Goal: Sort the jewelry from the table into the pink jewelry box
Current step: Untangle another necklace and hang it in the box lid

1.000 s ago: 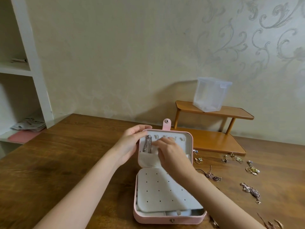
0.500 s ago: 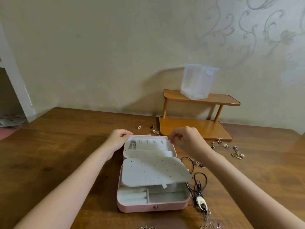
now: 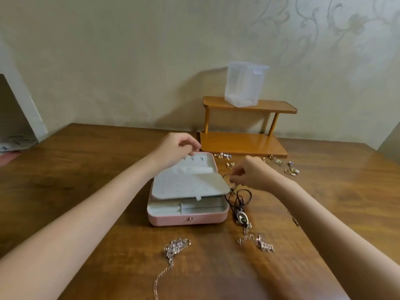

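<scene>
The pink jewelry box (image 3: 188, 219) lies wide open mid-table. Its lid (image 3: 207, 164) is folded back flat, and a white perforated panel (image 3: 190, 187) tilts over the base compartments. My left hand (image 3: 176, 148) holds the lid's far left corner with curled fingers. My right hand (image 3: 246, 174) is just right of the box and pinches the black cord necklace (image 3: 239, 199), whose oval pendant lies on the table. A silver chain (image 3: 173, 251) and a second chain with a pendant (image 3: 259, 243) lie in front of the box. Several earrings (image 3: 292, 169) are scattered behind it.
A two-tier wooden stand (image 3: 242, 141) stands against the wall behind the box, with a clear plastic container (image 3: 245, 85) on its top shelf. A white shelf unit (image 3: 23, 109) borders the table's left end. The table edge runs along the far right.
The lid went from upright to lying flat. My right hand left the lid and moved down to the black cord beside the box. My left hand stayed at the lid's left corner.
</scene>
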`<act>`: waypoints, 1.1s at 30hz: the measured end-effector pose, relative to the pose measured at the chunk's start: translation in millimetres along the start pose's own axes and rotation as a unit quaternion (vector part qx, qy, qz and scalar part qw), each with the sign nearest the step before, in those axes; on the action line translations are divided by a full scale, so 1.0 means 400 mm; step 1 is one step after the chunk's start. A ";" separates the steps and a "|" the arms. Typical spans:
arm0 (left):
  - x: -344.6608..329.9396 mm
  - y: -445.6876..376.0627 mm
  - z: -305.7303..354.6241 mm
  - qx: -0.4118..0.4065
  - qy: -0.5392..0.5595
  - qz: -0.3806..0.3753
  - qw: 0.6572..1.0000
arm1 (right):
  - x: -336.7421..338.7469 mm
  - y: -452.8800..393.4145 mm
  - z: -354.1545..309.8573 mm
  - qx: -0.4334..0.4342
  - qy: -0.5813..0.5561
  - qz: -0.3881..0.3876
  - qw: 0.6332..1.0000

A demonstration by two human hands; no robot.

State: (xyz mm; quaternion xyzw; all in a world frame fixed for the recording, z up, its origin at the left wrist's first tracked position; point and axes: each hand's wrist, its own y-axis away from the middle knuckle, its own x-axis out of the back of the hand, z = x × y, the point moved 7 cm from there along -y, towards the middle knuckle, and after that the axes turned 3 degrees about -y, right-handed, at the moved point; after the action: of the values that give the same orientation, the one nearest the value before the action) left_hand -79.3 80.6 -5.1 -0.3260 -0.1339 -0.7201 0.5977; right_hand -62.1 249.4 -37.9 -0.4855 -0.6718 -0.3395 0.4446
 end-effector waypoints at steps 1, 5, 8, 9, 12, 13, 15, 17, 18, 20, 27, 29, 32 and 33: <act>-0.015 0.019 0.017 -0.012 -0.003 -0.022 1.000 | 0.011 0.011 -0.017 0.012 -0.008 0.012 1.000; -0.042 0.094 0.038 -0.030 -0.032 -0.065 0.997 | 0.011 0.082 -0.153 0.120 -0.092 -0.025 0.988; -0.025 0.142 0.031 -0.014 -0.017 -0.046 0.999 | -0.085 0.140 -0.255 0.195 -0.065 -0.116 0.972; -0.018 0.159 0.027 -0.004 -0.014 -0.041 0.999 | -0.121 0.154 -0.279 0.219 -0.036 -0.125 0.967; -0.003 0.210 0.015 0.018 -0.011 -0.032 0.999 | -0.197 0.176 -0.316 0.270 0.030 -0.119 0.955; 0.001 0.226 0.012 0.022 -0.010 -0.029 0.999 | -0.209 0.180 -0.319 0.276 0.048 -0.113 0.953; 0.007 0.255 0.010 0.026 -0.010 -0.025 0.999 | -0.218 0.188 -0.319 0.280 0.080 -0.099 0.952; 0.005 0.279 0.010 0.031 -0.007 -0.031 0.999 | -0.218 0.198 -0.322 0.280 0.098 -0.098 0.950; 0.002 0.289 0.011 0.034 -0.003 -0.037 0.999 | -0.213 0.203 -0.324 0.277 0.095 -0.102 0.951; -0.003 0.303 0.018 0.040 0.011 -0.052 0.998 | -0.174 0.203 -0.322 0.242 0.049 -0.097 0.964; -0.003 0.294 0.067 0.079 0.248 -0.070 0.963 | 0.038 0.195 -0.267 0.100 -0.294 -0.038 0.950; 0.001 0.283 0.083 0.084 0.314 -0.062 0.944 | 0.069 0.193 -0.257 0.100 -0.318 -0.025 0.943; 0.003 0.266 0.104 0.086 0.348 -0.050 0.932 | 0.095 0.183 -0.232 0.088 -0.343 -0.010 0.935; 0.003 0.258 0.108 0.083 0.337 -0.046 0.937 | 0.100 0.180 -0.221 0.084 -0.355 -0.005 0.931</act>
State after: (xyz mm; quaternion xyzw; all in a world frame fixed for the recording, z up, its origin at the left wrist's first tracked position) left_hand 31.8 79.3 7.9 -0.0073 0.0011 -0.8005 0.5993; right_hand 25.0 206.5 33.9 -0.5323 -0.8140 -0.0897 0.2146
